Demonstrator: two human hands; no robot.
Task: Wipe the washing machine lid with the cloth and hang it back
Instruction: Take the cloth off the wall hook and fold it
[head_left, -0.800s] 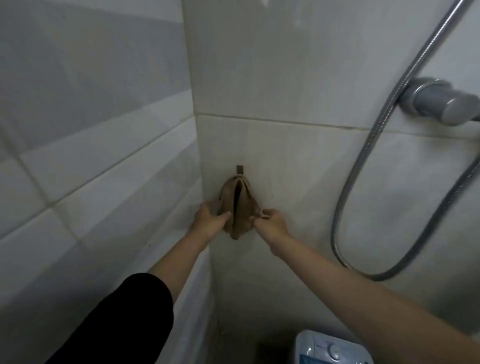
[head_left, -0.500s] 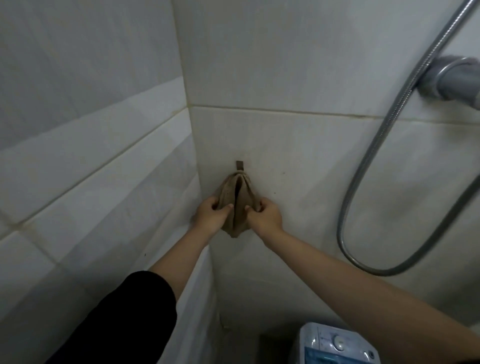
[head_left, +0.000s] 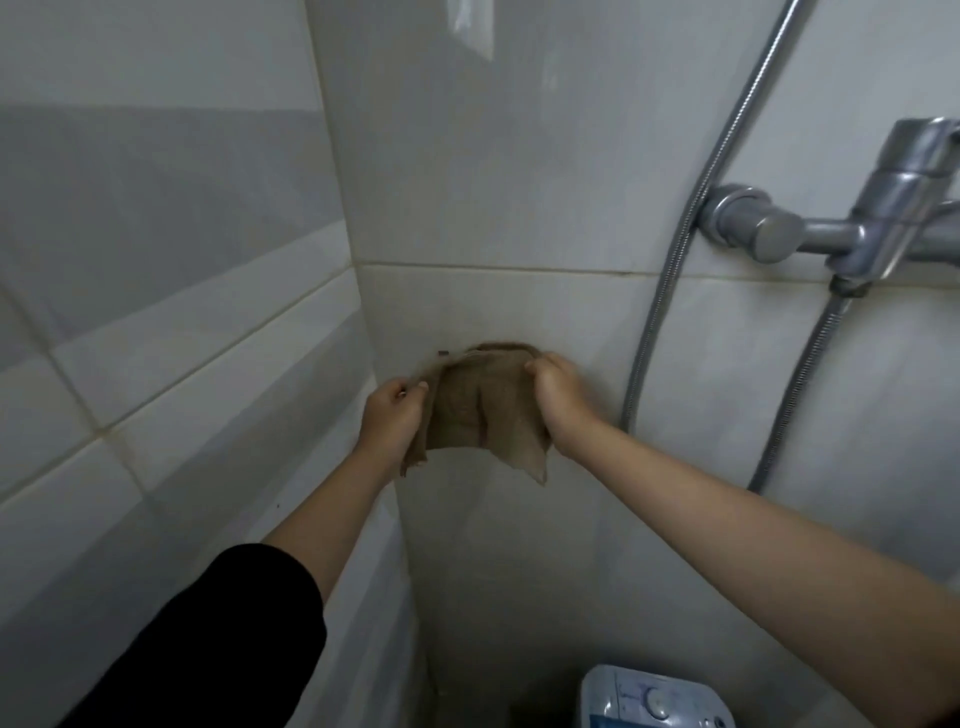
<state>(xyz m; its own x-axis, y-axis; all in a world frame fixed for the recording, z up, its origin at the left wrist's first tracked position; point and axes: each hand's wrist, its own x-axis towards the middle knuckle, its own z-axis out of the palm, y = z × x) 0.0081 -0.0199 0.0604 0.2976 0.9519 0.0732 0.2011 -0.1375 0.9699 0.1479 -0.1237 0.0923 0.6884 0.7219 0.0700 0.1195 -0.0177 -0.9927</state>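
Note:
A brown cloth (head_left: 480, 410) is stretched flat against the tiled wall, near the corner. My left hand (head_left: 390, 415) pinches its left edge and my right hand (head_left: 558, 397) grips its top right corner. A small dark hook (head_left: 443, 353) shows on the wall just beyond the cloth's upper left corner; I cannot tell whether the cloth still hangs on it. The washing machine (head_left: 655, 699), white with a blue control panel and a dial, shows only its top corner at the bottom edge, far below both hands.
A chrome shower mixer tap (head_left: 810, 236) juts from the wall at the right. Its metal hose (head_left: 670, 270) loops down close beside my right wrist. Grey and white tiled walls meet in a corner just left of the cloth.
The cloth hung bunched in a narrow fold from the hook; both hands have pulled apart and spread it wide. My right hand moved up and to the right.

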